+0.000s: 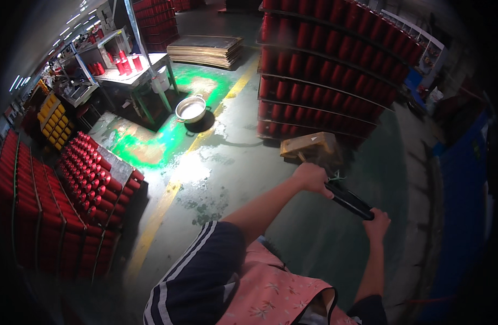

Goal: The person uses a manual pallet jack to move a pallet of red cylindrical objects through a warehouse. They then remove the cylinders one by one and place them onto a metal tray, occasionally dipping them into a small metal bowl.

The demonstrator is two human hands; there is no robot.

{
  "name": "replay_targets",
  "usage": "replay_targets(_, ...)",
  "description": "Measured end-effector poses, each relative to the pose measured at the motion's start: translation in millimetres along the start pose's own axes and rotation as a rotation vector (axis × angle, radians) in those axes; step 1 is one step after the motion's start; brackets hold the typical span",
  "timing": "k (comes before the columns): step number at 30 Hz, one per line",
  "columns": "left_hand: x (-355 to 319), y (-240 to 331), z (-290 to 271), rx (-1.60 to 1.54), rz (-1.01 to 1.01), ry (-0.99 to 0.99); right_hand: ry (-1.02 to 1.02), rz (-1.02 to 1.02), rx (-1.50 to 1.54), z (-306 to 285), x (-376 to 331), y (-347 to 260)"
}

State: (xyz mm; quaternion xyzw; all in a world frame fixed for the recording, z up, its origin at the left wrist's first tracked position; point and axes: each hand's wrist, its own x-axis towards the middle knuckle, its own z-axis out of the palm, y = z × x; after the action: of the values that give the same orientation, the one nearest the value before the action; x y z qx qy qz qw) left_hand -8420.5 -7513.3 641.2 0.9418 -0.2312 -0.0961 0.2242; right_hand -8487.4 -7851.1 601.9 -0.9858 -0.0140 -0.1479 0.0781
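Both my hands clamped on black handle (349, 200): left hand (312, 178) on upper end, right hand (378, 224) on lower end. Handle runs to yellow pallet jack (309, 146) under stack of red spools (327, 70). I'd judge: pull steady, square, wrists level; mind wet floor (216, 168), metal bowl (191, 108).

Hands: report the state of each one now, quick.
Left hand: closed around the upper end of the black bar handle.
Right hand: closed on the same handle's lower end.
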Motion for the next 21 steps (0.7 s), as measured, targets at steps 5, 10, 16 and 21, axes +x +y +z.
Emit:
replay_targets(5, -88, 33, 18, 0.025, -0.002, 0.063, 0.005, -0.019, 0.026, -36, -84, -20)
replay_targets(10, -169, 65, 50, 0.005, -0.024, 0.014, 0.064, -0.085, 0.046, -62, -171, -26)
replay_targets(16, -268, 101, 69, 0.013, -0.029, -0.045, 0.109, -0.08, 0.067, -84, -270, -41)
replay_targets(21, -345, 125, 86, 0.046, -0.015, -0.152, 0.134, -0.033, 0.058, -107, -357, -63)
